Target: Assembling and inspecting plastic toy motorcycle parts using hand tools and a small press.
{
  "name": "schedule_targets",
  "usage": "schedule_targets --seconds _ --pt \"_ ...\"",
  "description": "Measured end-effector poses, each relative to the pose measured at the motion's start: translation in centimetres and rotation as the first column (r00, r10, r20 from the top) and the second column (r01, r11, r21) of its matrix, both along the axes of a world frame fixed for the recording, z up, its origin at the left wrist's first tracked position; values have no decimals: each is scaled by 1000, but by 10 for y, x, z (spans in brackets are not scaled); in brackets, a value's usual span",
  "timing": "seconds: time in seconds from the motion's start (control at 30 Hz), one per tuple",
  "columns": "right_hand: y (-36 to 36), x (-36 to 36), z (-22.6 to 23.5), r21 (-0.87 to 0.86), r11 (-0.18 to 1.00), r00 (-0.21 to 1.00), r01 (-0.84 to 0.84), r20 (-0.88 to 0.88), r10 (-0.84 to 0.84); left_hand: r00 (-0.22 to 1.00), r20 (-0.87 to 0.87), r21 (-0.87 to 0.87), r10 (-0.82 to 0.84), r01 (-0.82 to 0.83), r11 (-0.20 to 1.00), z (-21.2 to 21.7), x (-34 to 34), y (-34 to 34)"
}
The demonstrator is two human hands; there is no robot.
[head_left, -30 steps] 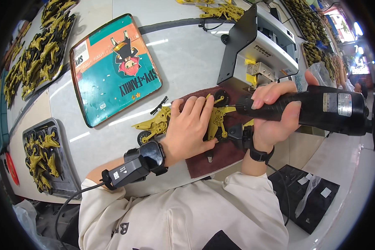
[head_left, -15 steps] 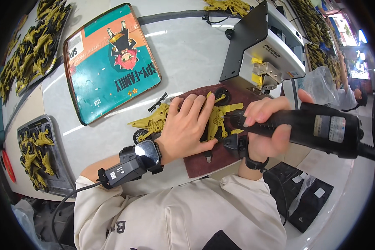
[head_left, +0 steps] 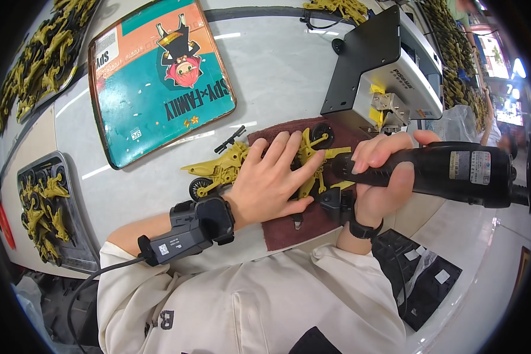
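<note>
A yellow toy motorcycle [head_left: 218,168] with black wheels and a black handlebar lies on its side, partly under my left hand [head_left: 271,177]. That hand is spread over it, with thumb and forefinger either side of more yellow motorcycle parts [head_left: 308,187] on a dark red cloth [head_left: 277,235]. The palm hides whether these parts and the motorcycle are one piece. My right hand [head_left: 383,171] is wrapped round a black electric screwdriver [head_left: 430,171], held almost level. Its tip end points left at the yellow parts; whether it touches a screw is hidden.
A grey-and-black machine [head_left: 366,76] stands behind my right hand. Left of it lies a teal-and-orange tray [head_left: 153,138]. A metal tray [head_left: 82,248] with yellow toys sits at the far left. More toys [head_left: 47,59] are piled behind. A black panel [head_left: 428,295] lies lower right.
My left forefinger has swung right and down, spreading away from the other fingers. The screwdriver stays at the yellow parts. The whole view has shifted slightly.
</note>
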State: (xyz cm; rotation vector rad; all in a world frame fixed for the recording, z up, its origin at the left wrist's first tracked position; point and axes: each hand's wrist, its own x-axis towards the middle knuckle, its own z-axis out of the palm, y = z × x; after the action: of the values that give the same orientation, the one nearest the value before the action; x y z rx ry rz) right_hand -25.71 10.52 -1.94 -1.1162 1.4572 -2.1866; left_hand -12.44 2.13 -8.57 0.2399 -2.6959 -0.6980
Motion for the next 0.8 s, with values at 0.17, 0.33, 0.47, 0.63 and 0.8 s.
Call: schedule_targets --seconds 0.17,0.33,0.47,0.63,0.8 --pt "0 1 2 93 993 994 70 -96 -61 1000 -12 5 -11 11 1000 1 0 2" --pt "-1 1 -3 152 988 973 -26 -224 60 1000 10 -73 2 -1 997 3 0 6" --pt "4 -9 20 -111 990 986 87 -131 -101 999 39 -53 16 -14 998 0 3 10" --pt "-1 -57 62 -266 897 858 354 -288 -424 999 31 -48 -10 11 999 3 1 11" --pt "-19 -49 53 -137 899 870 415 -228 -436 999 35 -55 -9 11 998 2 4 9"
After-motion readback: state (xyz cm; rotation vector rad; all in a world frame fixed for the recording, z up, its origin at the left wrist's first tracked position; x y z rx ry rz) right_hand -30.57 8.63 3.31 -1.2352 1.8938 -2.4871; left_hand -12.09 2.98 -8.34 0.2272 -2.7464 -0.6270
